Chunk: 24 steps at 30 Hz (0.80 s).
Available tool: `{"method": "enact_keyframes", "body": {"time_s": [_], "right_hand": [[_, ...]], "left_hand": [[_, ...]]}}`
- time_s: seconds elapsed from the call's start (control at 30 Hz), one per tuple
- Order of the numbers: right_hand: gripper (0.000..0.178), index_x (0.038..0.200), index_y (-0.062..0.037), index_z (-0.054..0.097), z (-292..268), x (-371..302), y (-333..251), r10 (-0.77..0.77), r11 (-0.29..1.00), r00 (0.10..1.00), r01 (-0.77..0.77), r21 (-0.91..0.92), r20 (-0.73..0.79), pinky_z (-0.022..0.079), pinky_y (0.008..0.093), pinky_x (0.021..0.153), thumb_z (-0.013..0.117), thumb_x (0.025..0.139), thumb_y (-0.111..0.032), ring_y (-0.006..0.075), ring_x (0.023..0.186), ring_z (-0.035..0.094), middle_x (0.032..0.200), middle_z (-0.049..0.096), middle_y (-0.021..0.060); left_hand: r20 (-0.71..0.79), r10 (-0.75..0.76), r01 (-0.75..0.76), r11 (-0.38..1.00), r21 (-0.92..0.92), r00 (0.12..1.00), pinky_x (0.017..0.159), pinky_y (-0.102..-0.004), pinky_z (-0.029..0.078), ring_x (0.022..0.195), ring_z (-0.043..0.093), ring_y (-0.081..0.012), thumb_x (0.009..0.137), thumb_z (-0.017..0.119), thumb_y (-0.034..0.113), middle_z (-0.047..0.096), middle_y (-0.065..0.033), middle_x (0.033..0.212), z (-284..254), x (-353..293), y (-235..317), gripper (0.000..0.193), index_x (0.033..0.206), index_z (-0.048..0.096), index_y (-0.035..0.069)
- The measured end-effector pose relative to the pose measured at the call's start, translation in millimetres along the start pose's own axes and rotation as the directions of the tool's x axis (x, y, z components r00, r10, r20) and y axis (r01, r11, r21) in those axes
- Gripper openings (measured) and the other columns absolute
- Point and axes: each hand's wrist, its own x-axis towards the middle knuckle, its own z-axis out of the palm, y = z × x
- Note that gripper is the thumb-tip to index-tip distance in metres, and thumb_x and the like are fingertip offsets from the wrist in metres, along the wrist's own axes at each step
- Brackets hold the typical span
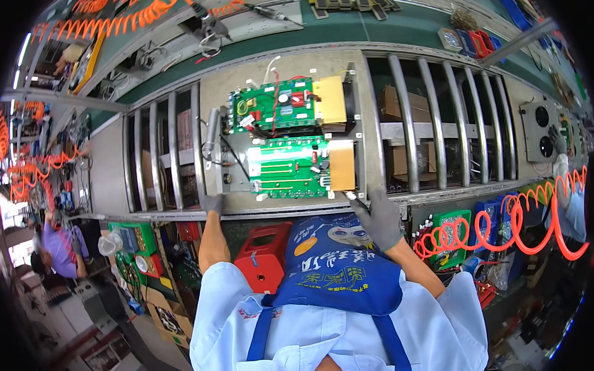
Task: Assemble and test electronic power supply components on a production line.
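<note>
My left hand (212,203), in a grey glove, is at the near left edge of a grey board (217,70); its fingers are too foreshortened to read. On that board lies a unit with two green circuit boards, the far one (264,109) and the near one (281,182). Tan sheets cover their right ends, the far sheet (329,98) and the near sheet (341,164). By the unit's near right corner, my gloved right hand (381,220) is closed around a small dark thing with a pale end, too small to name.
Metal rollers (404,124) flank the board on both sides. A red tool-like housing (262,257) sits beside my blue apron (339,278). Coiled orange hoses (113,28) hang at far left, a red one (505,232) at right. Another person's gloved hand (558,139) works farther right.
</note>
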Motion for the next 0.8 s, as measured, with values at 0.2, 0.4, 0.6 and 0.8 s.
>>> {"method": "enact_keyframes", "body": {"time_s": [0.2, 0.4, 0.6, 0.8], "right_hand": [[0.026, 0.113, -0.0042, 0.060, -46.2, -14.8, -30.7, -0.167, 0.975, 0.976, 0.141, 0.174, 0.140, 0.049, 0.0437, 0.062, 0.064, 0.093, -0.021, 0.0354, 0.070, 0.063, 0.088, 0.061, 0.0153], [0.019, 0.102, 0.0002, 0.062, -72.6, 55.3, -24.9, 0.150, 0.931, 0.988, -0.130, 0.340, -0.032, 0.048, 0.0414, 0.061, 0.063, 0.093, -0.017, 0.0338, 0.069, 0.063, 0.079, 0.061, 0.0198], [0.031, 0.120, -0.0035, 0.062, -97.0, 93.7, 79.0, 0.337, 0.939, 0.889, -0.293, 0.182, -0.310, 0.053, 0.0423, 0.080, 0.061, 0.090, -0.012, 0.0371, 0.092, 0.068, 0.102, 0.068, 0.0235], [0.045, 0.134, 0.0025, 0.054, -139.5, 69.8, 120.9, 0.290, 0.955, 0.890, -0.290, 0.056, -0.353, 0.048, 0.0376, 0.094, 0.060, 0.093, -0.012, 0.0259, 0.112, 0.061, 0.125, 0.062, 0.0182]], "left_hand": [[0.117, -0.123, 0.106, 0.983, 0.147, 0.985, 0.103, -0.0418, 0.047, 0.120, 0.058, -0.0420, 0.068, 0.074, 0.035, 0.062, -0.0294, 0.124, -2.8, -1.5, -0.8, 0.068, 0.121, 0.062, -0.005], [0.193, -0.101, 0.065, 0.981, 0.183, 0.976, 0.095, -0.0414, 0.050, 0.109, 0.064, -0.0409, 0.067, 0.073, 0.029, 0.066, -0.0299, 0.116, 6.7, -32.9, 34.3, 0.064, 0.116, 0.062, -0.010], [0.301, 0.088, -0.109, 0.993, 0.055, 0.950, 0.086, -0.0436, 0.053, 0.098, 0.069, -0.0404, 0.068, 0.072, 0.030, 0.070, -0.0287, 0.099, 61.8, -95.0, 81.0, 0.047, 0.095, 0.069, -0.008], [0.675, 0.257, -0.537, 0.808, 0.243, 0.691, 0.086, -0.0448, 0.053, 0.096, 0.069, -0.0389, 0.078, 0.063, 0.044, 0.071, -0.0242, 0.102, 123.8, -164.3, 161.8, 0.047, 0.091, 0.075, 0.000]]}}
